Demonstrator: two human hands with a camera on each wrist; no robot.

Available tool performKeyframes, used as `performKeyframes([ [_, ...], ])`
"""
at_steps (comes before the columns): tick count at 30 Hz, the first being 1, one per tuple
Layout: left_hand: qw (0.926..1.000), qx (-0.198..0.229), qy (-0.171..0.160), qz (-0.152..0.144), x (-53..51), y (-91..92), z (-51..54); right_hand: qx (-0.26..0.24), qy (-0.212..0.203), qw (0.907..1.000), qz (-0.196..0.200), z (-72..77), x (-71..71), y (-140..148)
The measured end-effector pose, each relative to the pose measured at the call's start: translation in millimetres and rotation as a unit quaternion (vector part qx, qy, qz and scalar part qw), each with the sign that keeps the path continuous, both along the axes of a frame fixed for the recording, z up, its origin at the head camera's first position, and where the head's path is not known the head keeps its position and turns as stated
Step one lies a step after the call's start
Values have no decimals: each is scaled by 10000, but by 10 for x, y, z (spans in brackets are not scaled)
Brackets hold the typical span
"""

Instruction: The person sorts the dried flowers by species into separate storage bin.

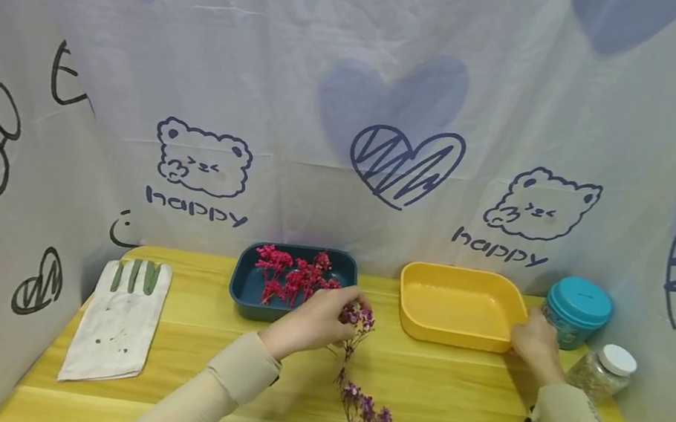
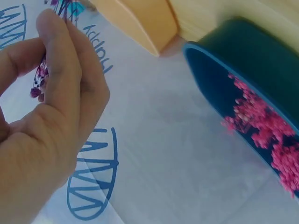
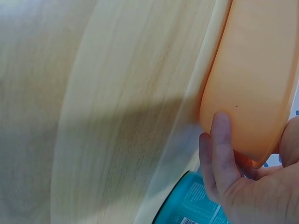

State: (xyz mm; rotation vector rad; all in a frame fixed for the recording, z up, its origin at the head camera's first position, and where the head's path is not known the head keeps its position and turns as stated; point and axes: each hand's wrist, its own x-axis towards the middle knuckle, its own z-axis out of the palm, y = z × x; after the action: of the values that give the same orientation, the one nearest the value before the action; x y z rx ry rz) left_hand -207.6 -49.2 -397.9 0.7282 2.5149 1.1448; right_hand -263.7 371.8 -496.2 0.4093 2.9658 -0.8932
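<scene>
My left hand (image 1: 318, 321) pinches a sprig of purple dried flowers (image 1: 362, 319) beside the right end of a dark blue tray (image 1: 238, 291). In the left wrist view the thin stems show between the fingertips. Pink-red dried flowers (image 1: 299, 276) lie in the blue tray. More purple dried flowers (image 1: 365, 419) are on the table just below the held sprig; whether they are joined to it I cannot tell. My right hand (image 1: 537, 346) grips the right end of a yellow tray (image 1: 458, 336), fingers against its outer wall (image 3: 250, 93) and thumb by the rim.
A teal lidded tub (image 1: 577, 310) stands close to my right hand. Next to it is a clear jar with a white lid (image 1: 617, 360). A pale glove with green fingers (image 1: 117, 323) lies at the table's left. A printed white cloth (image 1: 314, 192) hangs behind the trays.
</scene>
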Motion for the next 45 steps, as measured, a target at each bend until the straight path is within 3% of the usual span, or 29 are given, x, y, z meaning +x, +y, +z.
performKeyframes([
  [5, 9988, 396, -283, 68, -166, 160, 57, -42, 63, 10000, 43, -19, -11, -14],
  [12, 9965, 741, -260, 289, -374, 343, 79, -101, 65, 9999, -59, -11, -28, -54],
  [23, 9891, 1278, -252, 682, -678, 658, -51, -13, 199, 9998, -8, -61, -42, -128],
  [30, 9903, 1066, 245, 856, -849, 799, -125, -223, 152, 9996, -106, -55, -45, -172],
  [37, 9874, 765, 724, 1184, -1036, 892, -260, -83, 221, 9997, -85, -74, -54, -196],
  [45, 9839, 706, 1052, 1258, -1129, 1008, -390, -331, 137, 9991, -225, -74, -45, -187],
])
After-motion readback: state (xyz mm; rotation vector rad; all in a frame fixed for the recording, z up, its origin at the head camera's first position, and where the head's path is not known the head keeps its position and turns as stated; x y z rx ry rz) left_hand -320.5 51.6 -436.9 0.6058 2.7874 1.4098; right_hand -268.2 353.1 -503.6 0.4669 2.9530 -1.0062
